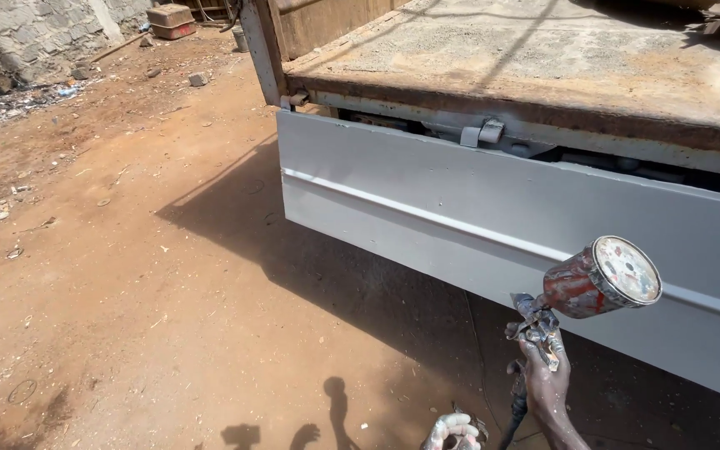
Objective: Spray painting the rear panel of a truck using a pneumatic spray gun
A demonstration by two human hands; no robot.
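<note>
The right hand (pixel 546 385) has its grip wrapped around the handle of a spray gun (pixel 537 327), low and to the right, close in front of the grey dropped tailgate panel (pixel 460 200) of a truck bed (pixel 543 58). The gun's paint-smeared cup (pixel 597 283) rises up and to the right from the body, its round lid facing the camera. With the cup mounted above the handle, the tool looks top-heavy and likely to tip if held loosely; the metal is rigid, and the caked paint may make it slick. The handle below the body seems the sound place to take it, not the cup. A dark hose (pixel 517 412) hangs beside the wrist and may drag. The left hand (pixel 453 432), at the near edge, is curled around something small; what, I cannot tell. Red dirt ground (pixel 127 275) spreads to the left.
</note>
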